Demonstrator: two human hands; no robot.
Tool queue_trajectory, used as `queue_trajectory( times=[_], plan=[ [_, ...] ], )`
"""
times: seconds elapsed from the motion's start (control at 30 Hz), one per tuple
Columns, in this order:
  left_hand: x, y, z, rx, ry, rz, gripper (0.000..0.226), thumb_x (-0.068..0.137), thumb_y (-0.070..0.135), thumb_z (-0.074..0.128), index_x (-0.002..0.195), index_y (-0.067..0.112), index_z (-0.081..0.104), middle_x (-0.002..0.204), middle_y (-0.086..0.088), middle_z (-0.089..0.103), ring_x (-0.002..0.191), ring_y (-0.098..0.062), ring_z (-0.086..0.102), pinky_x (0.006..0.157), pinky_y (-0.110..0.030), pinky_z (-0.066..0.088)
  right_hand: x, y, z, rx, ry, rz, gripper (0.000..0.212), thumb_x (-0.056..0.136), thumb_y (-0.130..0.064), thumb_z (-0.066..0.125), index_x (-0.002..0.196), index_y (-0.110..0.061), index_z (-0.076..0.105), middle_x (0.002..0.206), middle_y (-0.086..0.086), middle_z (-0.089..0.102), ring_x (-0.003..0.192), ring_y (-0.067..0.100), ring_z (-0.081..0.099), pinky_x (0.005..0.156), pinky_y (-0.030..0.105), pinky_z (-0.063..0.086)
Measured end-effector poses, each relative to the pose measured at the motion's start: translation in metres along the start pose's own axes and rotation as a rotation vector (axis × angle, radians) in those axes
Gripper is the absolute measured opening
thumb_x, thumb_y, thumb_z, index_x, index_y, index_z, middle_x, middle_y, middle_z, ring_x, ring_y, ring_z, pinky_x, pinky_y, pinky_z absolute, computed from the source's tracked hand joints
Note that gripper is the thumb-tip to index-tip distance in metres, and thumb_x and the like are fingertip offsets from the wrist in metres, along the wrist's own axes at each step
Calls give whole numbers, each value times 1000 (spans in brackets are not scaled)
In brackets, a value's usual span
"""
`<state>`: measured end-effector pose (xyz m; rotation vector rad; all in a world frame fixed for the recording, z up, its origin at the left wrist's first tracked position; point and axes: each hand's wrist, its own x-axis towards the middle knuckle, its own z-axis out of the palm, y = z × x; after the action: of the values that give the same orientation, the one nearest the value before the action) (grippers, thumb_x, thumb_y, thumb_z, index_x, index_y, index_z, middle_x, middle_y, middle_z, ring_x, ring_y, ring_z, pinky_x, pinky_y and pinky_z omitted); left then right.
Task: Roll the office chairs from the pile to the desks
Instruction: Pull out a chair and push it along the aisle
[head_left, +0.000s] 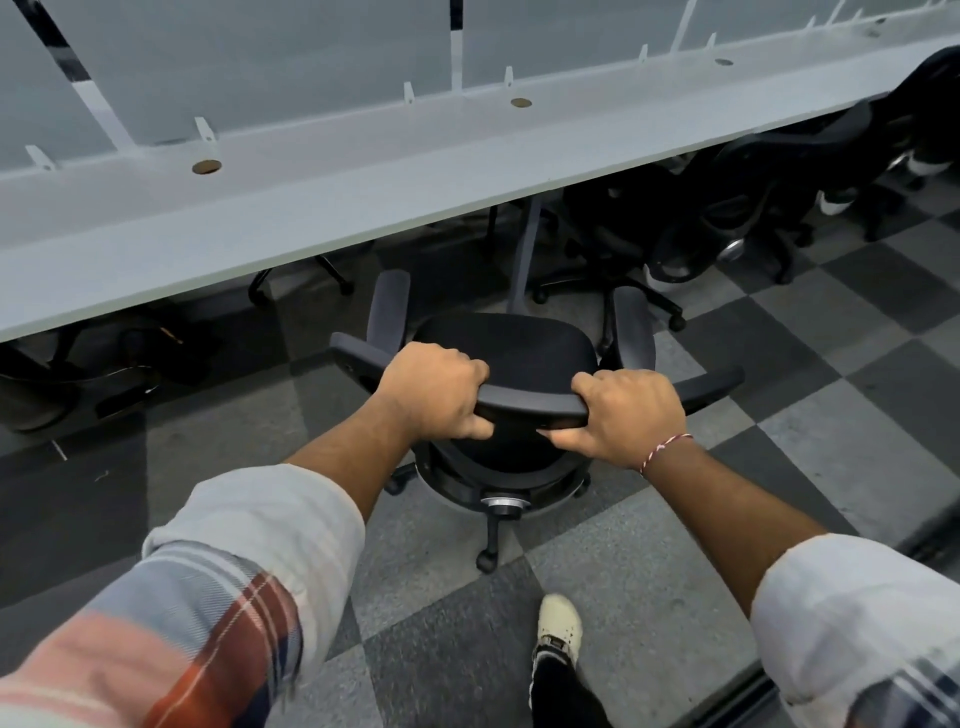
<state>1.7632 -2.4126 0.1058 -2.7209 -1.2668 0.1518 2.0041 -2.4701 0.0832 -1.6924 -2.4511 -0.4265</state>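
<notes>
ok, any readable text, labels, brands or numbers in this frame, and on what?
None readable.
The office chair, gripped by the left hand and right hand, shows no logo or label.
The desk top is plain.
The metal knob low on the chair is too blurred to show any marking.

Open-plan office: long white desk (363, 208) with round cable holes (207, 167) along its back, frosted divider panels (260, 62) standing behind the desk, black wheeled chair (511, 348) just in front of it, more chairs (769, 156) tucked under it, grey and black checkered carpet tiles (779, 332) on the floor beneath
</notes>
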Motion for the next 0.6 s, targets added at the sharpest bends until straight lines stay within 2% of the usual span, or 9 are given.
queue_trajectory(
  times=[0.1, 0.23, 0.43, 0.6],
  plan=[
    [44, 13, -3, 8, 20, 4, 45, 76, 66, 56, 80, 23, 45, 77, 4, 61, 68, -22, 59, 55, -31, 35, 10, 46, 13, 8, 11, -4, 60, 69, -81, 52, 68, -24, 37, 54, -3, 54, 48, 21, 56, 48, 26, 26],
    [102, 30, -6, 7, -7, 1, 44, 78, 65, 56, 80, 22, 45, 70, 6, 50, 62, -20, 49, 54, -31, 36, 21, 102, 27, 3, 11, 15, 62, 66, -79, 61, 67, -24, 34, 53, -3, 53, 46, 22, 54, 47, 26, 26],
    [183, 51, -14, -18, -36, -22, 40, 76, 63, 58, 78, 24, 46, 71, 6, 55, 62, -18, 52, 56, -31, 43, 38, 176, 42, -14, 1, 44, 59, 66, -79, 59, 66, -24, 36, 51, -5, 50, 45, 19, 52, 49, 26, 25],
    [227, 68, -19, -18, -60, -39, 39, 77, 63, 59, 77, 25, 50, 70, 7, 55, 64, -18, 54, 56, -31, 40, 42, 217, 53, -6, -13, 56, 59, 66, -77, 64, 67, -25, 36, 53, -4, 50, 48, 20, 54, 50, 27, 27]
  ],
)
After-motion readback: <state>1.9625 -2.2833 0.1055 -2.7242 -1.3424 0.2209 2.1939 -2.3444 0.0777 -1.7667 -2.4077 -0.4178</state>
